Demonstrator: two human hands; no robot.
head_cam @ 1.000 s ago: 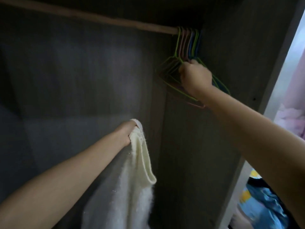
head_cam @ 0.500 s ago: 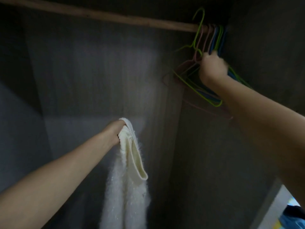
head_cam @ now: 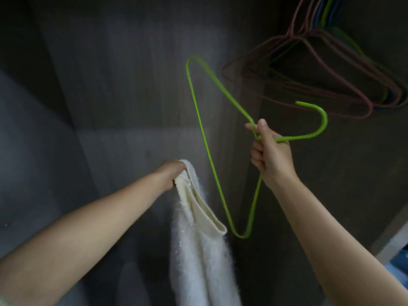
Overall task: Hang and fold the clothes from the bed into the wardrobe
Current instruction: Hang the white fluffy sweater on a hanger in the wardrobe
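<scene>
Holding the green hanger (head_cam: 199, 138) by its neck, our right hand (head_cam: 270, 154) sat at about three o'clock from the middle of the view, fingers curled round the wire just below the hook, which pointed off toward two o'clock. The hanger was tipped on its side, one corner up at twelve o'clock and the other low at five o'clock, clear of the cluster of other hangers (head_cam: 320, 69) hanging at one o'clock. Our left hand (head_cam: 172, 173), near six o'clock, gripped the top edge of the fluffy white garment (head_cam: 198, 250), which hung straight down from that fist inside the dark wardrobe (head_cam: 110, 85). The hanger's lower corner lay just beside the garment's folded hem; we could not tell whether they touched.
</scene>
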